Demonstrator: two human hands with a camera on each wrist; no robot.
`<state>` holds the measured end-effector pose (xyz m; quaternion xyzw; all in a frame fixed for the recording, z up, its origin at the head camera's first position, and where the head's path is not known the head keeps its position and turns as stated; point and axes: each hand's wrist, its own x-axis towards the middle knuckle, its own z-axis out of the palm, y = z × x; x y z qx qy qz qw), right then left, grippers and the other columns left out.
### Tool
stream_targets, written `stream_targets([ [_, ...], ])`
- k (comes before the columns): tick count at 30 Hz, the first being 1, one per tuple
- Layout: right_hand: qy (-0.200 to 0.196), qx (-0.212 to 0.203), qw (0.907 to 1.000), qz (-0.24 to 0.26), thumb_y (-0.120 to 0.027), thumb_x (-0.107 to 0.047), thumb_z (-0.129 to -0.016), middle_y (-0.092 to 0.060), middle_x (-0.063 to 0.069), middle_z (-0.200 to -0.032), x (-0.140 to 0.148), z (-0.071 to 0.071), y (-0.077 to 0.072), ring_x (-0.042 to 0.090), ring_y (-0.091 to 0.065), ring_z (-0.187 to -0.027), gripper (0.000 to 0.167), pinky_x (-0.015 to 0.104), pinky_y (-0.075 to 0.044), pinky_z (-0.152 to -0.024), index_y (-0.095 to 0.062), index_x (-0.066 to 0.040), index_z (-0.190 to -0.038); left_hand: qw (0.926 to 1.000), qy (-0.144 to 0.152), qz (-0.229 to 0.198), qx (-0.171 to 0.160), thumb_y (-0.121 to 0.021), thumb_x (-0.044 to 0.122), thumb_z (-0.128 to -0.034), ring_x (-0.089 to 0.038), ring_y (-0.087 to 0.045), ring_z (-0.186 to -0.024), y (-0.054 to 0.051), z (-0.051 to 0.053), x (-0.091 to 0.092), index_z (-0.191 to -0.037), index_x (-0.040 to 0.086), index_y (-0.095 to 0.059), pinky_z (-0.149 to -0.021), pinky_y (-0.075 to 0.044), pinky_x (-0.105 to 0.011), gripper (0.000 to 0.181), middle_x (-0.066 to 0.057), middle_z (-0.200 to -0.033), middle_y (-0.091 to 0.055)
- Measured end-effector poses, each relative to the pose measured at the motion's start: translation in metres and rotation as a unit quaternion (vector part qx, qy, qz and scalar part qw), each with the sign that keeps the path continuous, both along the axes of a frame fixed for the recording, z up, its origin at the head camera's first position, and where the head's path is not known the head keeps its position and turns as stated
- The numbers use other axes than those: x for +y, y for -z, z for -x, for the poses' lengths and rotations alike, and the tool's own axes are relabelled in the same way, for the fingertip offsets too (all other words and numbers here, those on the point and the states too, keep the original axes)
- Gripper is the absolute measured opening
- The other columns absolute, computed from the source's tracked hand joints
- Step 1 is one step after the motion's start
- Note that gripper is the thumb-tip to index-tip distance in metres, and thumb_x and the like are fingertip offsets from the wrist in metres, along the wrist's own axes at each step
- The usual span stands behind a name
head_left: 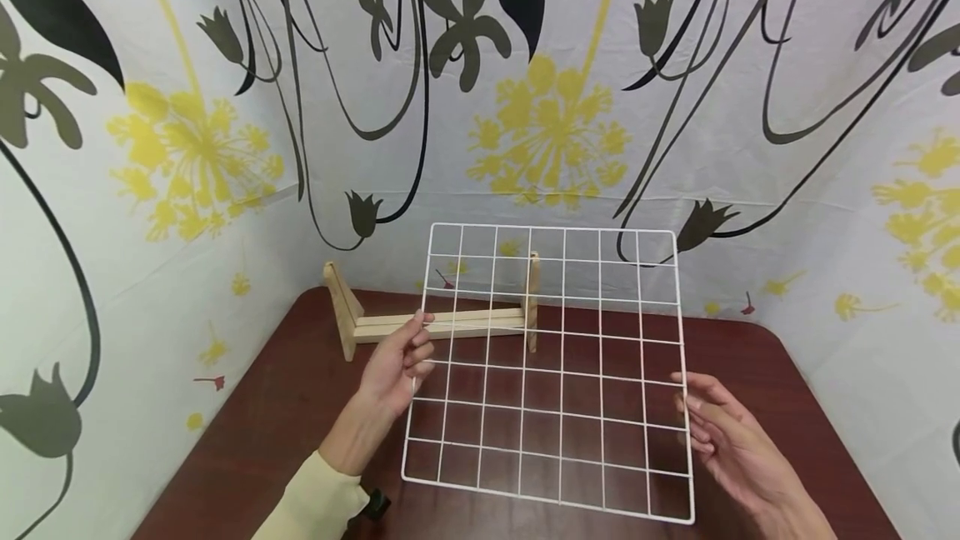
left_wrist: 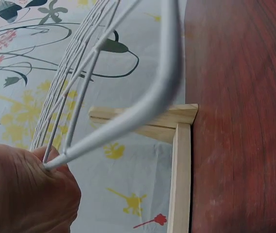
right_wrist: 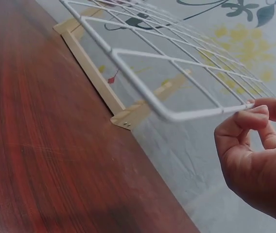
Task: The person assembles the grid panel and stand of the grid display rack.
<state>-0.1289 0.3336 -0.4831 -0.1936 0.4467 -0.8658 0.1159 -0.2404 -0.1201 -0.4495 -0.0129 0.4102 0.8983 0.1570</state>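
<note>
A white wire grid panel (head_left: 561, 373) is held up and tilted above the table, between both hands. My left hand (head_left: 396, 365) grips its left edge, thumb on the wire and fingers curled round it. At the opposite edge my right hand (head_left: 727, 432) pinches the side wire between thumb and fingers, as the right wrist view also shows. Behind the panel a pale wooden stand (head_left: 438, 323) rests on the table, with two upright end pieces joined by a crossbar. Part of it is seen through the grid. Screw heads show on one end piece (right_wrist: 127, 121) in the right wrist view.
The dark red wood-grain table (head_left: 285, 407) has rounded back corners. A cloth (head_left: 360, 157) with printed flowers hangs behind it and along both sides. Near the left sleeve (head_left: 315, 494) a small black object (head_left: 377, 505) is partly visible.
</note>
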Motion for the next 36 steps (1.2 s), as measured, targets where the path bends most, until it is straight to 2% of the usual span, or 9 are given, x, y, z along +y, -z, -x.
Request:
stream_targets([
  [5, 0.019, 0.01, 0.9996, -0.016, -0.019, 0.002, -0.114, -0.064, -0.006, -0.112, 0.002, 0.0, 0.002, 0.015, -0.017, -0.072, 0.052, 0.027, -0.015, -0.061, -0.055, -0.015, -0.147, 0.9998, -0.007, -0.004, 0.017, -0.051, 0.033, -0.1129, 0.001, -0.023, -0.051, -0.004, 0.002, 0.005, -0.102, 0.016, -0.061, -0.046, -0.018, -0.014, 0.023, 0.013, -0.065, -0.04],
  [10, 0.024, 0.027, 0.9993, 0.008, -0.017, 0.003, -0.114, -0.066, -0.003, -0.114, 0.001, 0.0, 0.004, 0.017, -0.014, -0.071, 0.051, 0.031, -0.01, -0.061, -0.056, -0.012, -0.145, 0.9995, -0.022, 0.005, 0.022, -0.055, 0.042, -0.1106, 0.002, -0.024, -0.047, -0.009, 0.002, 0.009, -0.096, 0.018, -0.061, -0.044, -0.019, -0.014, 0.028, 0.015, -0.059, -0.038],
  [15, 0.028, 0.043, 0.9984, 0.021, -0.017, 0.003, -0.114, -0.067, 0.0, -0.116, 0.0, 0.0, 0.003, 0.019, -0.016, -0.071, 0.05, 0.032, -0.01, -0.063, -0.055, -0.009, -0.142, 0.9989, -0.036, 0.0, 0.032, -0.056, 0.044, -0.1097, 0.001, -0.024, -0.046, -0.012, 0.0, 0.01, -0.091, 0.018, -0.063, -0.045, -0.017, -0.015, 0.033, 0.015, -0.056, -0.038],
  [23, 0.052, 0.04, 0.9978, 0.002, -0.019, 0.001, -0.114, -0.069, -0.002, -0.114, -0.002, 0.0, -0.001, 0.02, -0.018, -0.075, 0.048, 0.034, -0.011, -0.065, -0.059, -0.012, -0.137, 0.997, -0.047, 0.005, 0.061, -0.058, 0.045, -0.1084, 0.0, -0.025, -0.046, -0.016, 0.001, 0.01, -0.086, 0.018, -0.066, -0.046, -0.016, -0.017, 0.036, 0.015, -0.056, -0.038],
  [30, 0.095, 0.028, 0.9948, -0.024, -0.022, -0.003, -0.115, -0.068, -0.003, -0.113, -0.005, 0.001, -0.003, 0.02, -0.02, -0.079, 0.043, 0.035, -0.012, -0.067, -0.061, -0.013, -0.13, 0.9943, -0.035, -0.008, 0.1, -0.06, 0.046, -0.1071, -0.002, -0.022, -0.045, -0.017, -0.004, 0.009, -0.08, 0.018, -0.071, -0.049, -0.01, -0.022, 0.04, 0.016, -0.053, -0.043],
  [33, 0.111, 0.019, 0.9933, -0.025, -0.024, -0.005, -0.116, -0.067, -0.004, -0.112, -0.005, 0.001, -0.003, 0.015, -0.034, -0.075, 0.041, 0.032, -0.018, -0.066, -0.062, -0.013, -0.129, 0.9911, -0.03, -0.018, 0.129, -0.06, 0.046, -0.1073, -0.004, -0.018, -0.046, -0.017, -0.004, 0.009, -0.079, 0.019, -0.074, -0.05, -0.007, -0.024, 0.041, 0.016, -0.052, -0.044],
  [36, 0.115, 0.019, 0.9931, -0.006, -0.024, -0.004, -0.115, -0.068, -0.003, -0.11, -0.004, 0.0, -0.001, 0.01, -0.053, -0.082, 0.043, 0.026, -0.034, -0.065, -0.063, -0.012, -0.13, 0.9877, -0.026, -0.028, 0.151, -0.062, 0.045, -0.1066, -0.007, -0.014, -0.049, -0.017, -0.004, 0.01, -0.078, 0.02, -0.076, -0.051, -0.004, -0.026, 0.041, 0.016, -0.052, -0.043],
])
